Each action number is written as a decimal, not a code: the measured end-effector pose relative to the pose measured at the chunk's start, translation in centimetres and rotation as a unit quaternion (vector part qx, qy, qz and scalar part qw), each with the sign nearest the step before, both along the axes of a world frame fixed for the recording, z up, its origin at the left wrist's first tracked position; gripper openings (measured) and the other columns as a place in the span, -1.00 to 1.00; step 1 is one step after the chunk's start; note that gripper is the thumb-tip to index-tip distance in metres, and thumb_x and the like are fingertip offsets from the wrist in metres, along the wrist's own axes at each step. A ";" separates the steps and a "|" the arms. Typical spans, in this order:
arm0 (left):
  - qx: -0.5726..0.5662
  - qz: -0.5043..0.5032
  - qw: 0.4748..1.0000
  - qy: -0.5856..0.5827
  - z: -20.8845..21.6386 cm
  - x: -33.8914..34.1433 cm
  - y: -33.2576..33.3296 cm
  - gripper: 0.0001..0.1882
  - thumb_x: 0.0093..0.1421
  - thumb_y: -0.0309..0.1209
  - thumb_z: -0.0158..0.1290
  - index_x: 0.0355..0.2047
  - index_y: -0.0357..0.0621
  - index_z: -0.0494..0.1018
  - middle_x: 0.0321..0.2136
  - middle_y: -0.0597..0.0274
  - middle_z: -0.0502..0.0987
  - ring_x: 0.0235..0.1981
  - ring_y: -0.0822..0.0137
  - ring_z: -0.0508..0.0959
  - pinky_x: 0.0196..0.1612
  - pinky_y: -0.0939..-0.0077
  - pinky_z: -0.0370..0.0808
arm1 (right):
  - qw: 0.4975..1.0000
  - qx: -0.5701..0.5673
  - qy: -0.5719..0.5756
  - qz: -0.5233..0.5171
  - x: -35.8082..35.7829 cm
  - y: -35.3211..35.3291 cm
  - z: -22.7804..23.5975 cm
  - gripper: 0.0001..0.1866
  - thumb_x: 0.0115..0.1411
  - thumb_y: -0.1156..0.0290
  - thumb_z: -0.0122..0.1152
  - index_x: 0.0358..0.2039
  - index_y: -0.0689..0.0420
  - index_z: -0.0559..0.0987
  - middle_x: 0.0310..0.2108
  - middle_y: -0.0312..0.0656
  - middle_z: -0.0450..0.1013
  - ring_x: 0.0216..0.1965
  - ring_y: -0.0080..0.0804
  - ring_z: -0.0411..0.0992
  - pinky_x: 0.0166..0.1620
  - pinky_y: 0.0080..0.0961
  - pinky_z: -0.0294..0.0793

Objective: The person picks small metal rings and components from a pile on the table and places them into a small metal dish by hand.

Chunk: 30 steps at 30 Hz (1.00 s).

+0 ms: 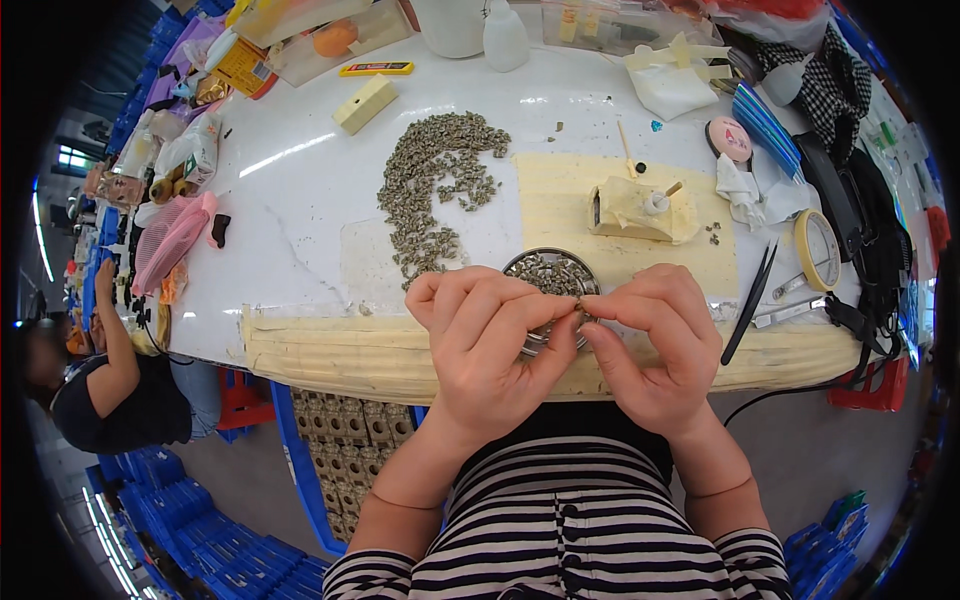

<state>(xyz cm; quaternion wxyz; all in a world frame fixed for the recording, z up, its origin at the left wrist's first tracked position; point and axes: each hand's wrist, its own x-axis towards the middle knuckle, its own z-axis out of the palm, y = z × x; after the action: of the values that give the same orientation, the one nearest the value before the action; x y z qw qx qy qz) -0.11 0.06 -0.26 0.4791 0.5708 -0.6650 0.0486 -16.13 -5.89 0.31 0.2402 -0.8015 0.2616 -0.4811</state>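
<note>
My left hand (485, 350) and my right hand (655, 345) meet at the table's near edge, thumbs and forefingers pinched together. Between their fingertips is a tiny metal piece (580, 309), mostly covered, so its shape cannot be made out. Just beneath and behind the fingers sits a round metal dish (549, 251) holding many small metal parts (545, 272). Beyond my left hand, a curved heap of similar small metal parts (420, 160) spreads over the white tabletop (300, 220).
Right of the dish stands a block wrapped in yellow tape (625, 212). Black tweezers (750, 305) and a tape roll (817, 250) lie farther right. A blue crate (303, 470) of metal parts is below the table. Another person (115, 385) sits at the left.
</note>
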 end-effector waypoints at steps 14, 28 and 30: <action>-0.004 -0.009 1.000 0.021 0.1 0.1 0.0 -0.79 -0.14 -0.56 0.32 -0.44 -0.10 0.58 -0.48 0.35 0.53 -0.37 0.28 0.45 -0.14 0.37 0.22 | 1.000 -0.019 -0.002 0.001 0.0 -0.1 -0.3 -0.72 -0.13 0.60 0.45 -0.32 0.14 0.70 -0.44 -0.27 0.51 -0.41 -0.33 0.41 -0.33 -0.44 0.34; -0.017 -0.026 1.000 0.001 0.1 0.2 0.1 -0.78 -0.14 -0.51 0.34 -0.41 -0.06 0.61 -0.46 0.37 0.54 -0.36 0.28 0.44 -0.14 0.35 0.21 | 0.997 0.078 0.002 0.011 0.0 0.1 0.0 -0.81 -0.08 0.55 0.45 -0.40 0.17 0.64 -0.44 -0.20 0.50 -0.41 -0.29 0.41 -0.31 -0.45 0.35; -0.018 -0.024 1.000 0.001 0.0 0.2 0.1 -0.77 -0.15 -0.51 0.34 -0.41 -0.06 0.61 -0.47 0.37 0.54 -0.37 0.28 0.44 -0.14 0.35 0.21 | 0.997 0.076 0.000 0.009 -0.1 0.1 0.0 -0.82 -0.08 0.55 0.44 -0.40 0.18 0.64 -0.44 -0.19 0.50 -0.41 -0.29 0.41 -0.31 -0.45 0.36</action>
<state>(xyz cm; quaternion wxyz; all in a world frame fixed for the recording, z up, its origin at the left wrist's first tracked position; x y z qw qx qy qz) 0.05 0.17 -0.22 0.4913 0.5462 -0.6767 0.0482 -16.21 -5.82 0.27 0.3047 -0.7832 0.2897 -0.4580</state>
